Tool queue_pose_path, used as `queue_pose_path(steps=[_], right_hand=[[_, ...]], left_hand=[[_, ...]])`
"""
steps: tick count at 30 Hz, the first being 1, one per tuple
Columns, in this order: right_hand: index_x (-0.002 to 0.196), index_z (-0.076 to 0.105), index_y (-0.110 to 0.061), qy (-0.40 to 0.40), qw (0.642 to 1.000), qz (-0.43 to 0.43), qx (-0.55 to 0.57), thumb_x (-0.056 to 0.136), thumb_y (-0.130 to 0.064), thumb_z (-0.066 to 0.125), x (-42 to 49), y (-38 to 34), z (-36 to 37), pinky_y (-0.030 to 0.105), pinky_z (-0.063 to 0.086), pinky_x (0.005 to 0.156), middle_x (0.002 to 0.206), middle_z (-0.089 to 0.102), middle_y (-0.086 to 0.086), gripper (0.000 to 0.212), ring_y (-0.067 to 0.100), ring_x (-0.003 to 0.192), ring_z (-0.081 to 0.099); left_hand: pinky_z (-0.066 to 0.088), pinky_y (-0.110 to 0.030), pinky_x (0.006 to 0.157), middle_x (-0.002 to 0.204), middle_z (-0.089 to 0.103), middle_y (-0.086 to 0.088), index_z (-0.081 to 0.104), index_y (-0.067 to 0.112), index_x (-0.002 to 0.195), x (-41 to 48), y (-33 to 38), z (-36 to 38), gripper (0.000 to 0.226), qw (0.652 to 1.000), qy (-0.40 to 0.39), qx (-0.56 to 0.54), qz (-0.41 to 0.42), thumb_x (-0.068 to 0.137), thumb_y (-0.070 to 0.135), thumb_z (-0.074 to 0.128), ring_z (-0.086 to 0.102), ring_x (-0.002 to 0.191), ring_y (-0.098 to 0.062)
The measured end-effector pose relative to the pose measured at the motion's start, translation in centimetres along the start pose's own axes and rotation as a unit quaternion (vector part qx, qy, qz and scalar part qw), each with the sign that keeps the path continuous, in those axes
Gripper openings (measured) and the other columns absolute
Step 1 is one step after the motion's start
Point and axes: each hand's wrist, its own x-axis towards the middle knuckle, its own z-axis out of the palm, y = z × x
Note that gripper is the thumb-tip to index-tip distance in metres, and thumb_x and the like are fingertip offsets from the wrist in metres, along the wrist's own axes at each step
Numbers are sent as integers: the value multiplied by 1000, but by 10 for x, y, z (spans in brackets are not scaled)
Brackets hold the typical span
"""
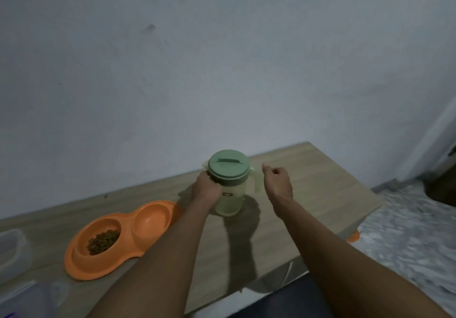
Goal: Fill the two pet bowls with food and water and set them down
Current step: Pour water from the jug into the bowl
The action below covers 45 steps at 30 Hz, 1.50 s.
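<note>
An orange double pet bowl [81, 266] lies on the wooden table at the left. Its near-left basin holds brown kibble [103, 241]; the far-right basin [151, 217] looks dry. A pale green pitcher [229, 201] with a darker green lid [228, 163] stands upright at the table's middle. My left hand [206, 187] grips the pitcher's left side just under the lid. My right hand [277, 180] hovers to the right of the pitcher beside its handle, fingers loosely curled, holding nothing.
The wooden table [320, 182] backs against a pale wall and ends at right and front edges. Clear plastic containers [14, 251] sit at the far left edge. A small orange object [353, 236] shows below the table's right edge, above patterned flooring.
</note>
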Motion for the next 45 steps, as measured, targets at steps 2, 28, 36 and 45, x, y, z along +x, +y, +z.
queue_pose_path(steps=[2,28,36,45], right_hand=[[124,57,-11,-80,997,-7,7,97,-55,40,10,5,3,51,45,102,124,60,12,54,31,113,56],[83,63,-6,-238,960,-143,24,93,-54,51,-49,-87,63,27,34,57,73,51,6,51,16,60,43],[88,62,-7,-247,954,-165,-37,90,-62,50,-74,-91,78,28,35,59,77,55,7,57,16,63,46],[106,63,8,-237,947,-194,-99,87,-68,49,-74,-84,85,31,38,64,83,57,11,79,19,69,49]], left_hand=[[44,-36,97,132,60,-15,55,10,126,1,4,13,33,1000,-12,-21,1,95,13,47,55,122,-33],[45,-25,62,103,61,-2,48,12,127,-31,-63,-46,43,931,-32,-342,-123,89,-5,37,53,77,-13],[45,-29,60,88,64,-9,54,6,122,-44,-90,-39,53,901,-23,-403,-161,74,-11,39,56,77,-23],[43,-24,51,75,55,-4,55,22,121,-63,-88,-15,45,847,-38,-485,-213,89,-2,34,46,59,-13]])
